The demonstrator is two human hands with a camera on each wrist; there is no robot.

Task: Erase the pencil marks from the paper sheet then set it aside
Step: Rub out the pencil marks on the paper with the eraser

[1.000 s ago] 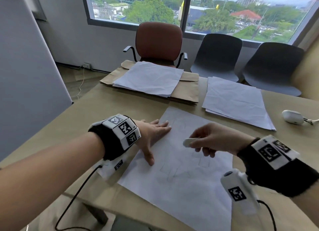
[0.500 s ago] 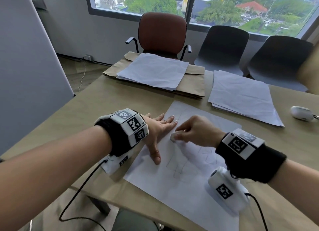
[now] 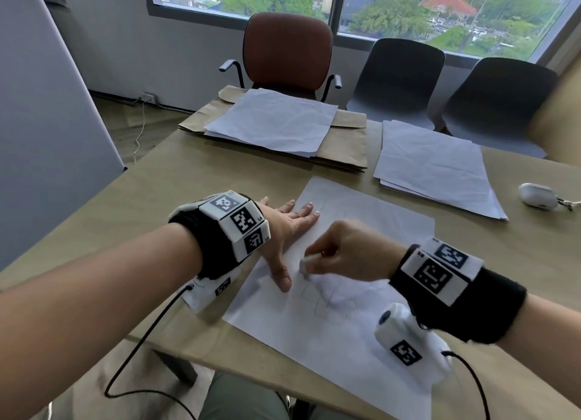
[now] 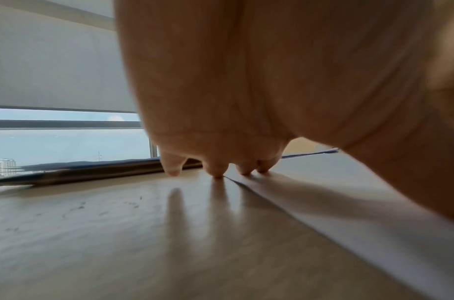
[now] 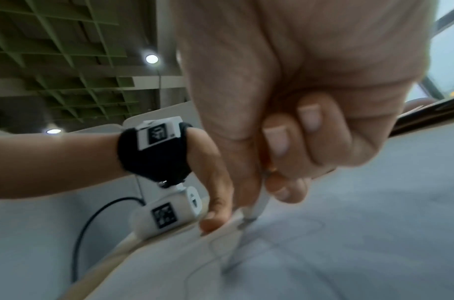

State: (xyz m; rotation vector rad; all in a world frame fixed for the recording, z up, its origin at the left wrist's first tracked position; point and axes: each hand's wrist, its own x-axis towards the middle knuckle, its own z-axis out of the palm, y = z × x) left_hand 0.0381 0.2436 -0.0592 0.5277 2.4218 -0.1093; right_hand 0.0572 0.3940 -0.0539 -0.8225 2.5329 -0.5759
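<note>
A white paper sheet (image 3: 355, 240) with faint pencil lines (image 3: 317, 297) lies on the table in front of me. My left hand (image 3: 287, 231) lies flat with straight fingers on the sheet's left edge, thumb pointing toward me. In the left wrist view its fingertips (image 4: 217, 172) press down where the paper sheet (image 4: 349, 205) meets the tabletop. My right hand (image 3: 342, 253) pinches a white eraser (image 3: 305, 266) and holds its tip on the sheet beside the left thumb. The right wrist view shows the eraser (image 5: 256, 207) touching the pencil lines (image 5: 231, 261).
A stack of white sheets (image 3: 273, 121) rests on brown envelopes (image 3: 345, 143) at the far side of the table (image 3: 195, 196). A second stack of sheets (image 3: 434, 165) lies at the back right, with a small white case (image 3: 536, 195) beyond it. Three chairs stand behind the table.
My right hand has come down and moved left and toward me with the eraser, which now touches the sheet by the left thumb. My left hand stays pressed on the sheet.
</note>
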